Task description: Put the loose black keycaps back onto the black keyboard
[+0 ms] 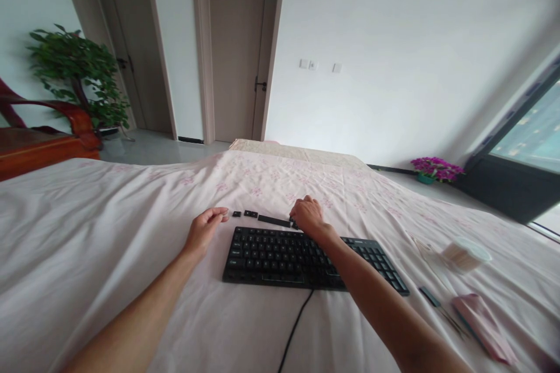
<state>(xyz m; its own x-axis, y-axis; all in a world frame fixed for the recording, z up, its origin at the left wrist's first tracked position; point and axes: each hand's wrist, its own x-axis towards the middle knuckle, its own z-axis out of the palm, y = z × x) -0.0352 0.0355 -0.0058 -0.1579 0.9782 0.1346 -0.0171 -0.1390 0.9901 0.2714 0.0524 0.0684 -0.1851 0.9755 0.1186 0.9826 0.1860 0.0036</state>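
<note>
A black keyboard (271, 252) lies on the flowered cloth; its front row shows bare sockets where keycaps are off. Loose keycaps (251, 214) and a long space bar (274, 221) are lined up behind it. My right hand (310, 217) reaches across the keyboard, its curled fingers down on a dark keycap (294, 223) at the right end of that line. Left of the line, my left hand (206, 231) is closed in a pinch, thumb against forefinger. Whatever is between those fingertips is too small to make out.
On the right are a clear tub of cotton swabs (466, 254), a thin dark-handled tool (430, 296) and a folded pink cloth (483, 326). The keyboard's cable (294, 329) runs toward me. A wooden armchair (83, 128) stands beyond the left edge.
</note>
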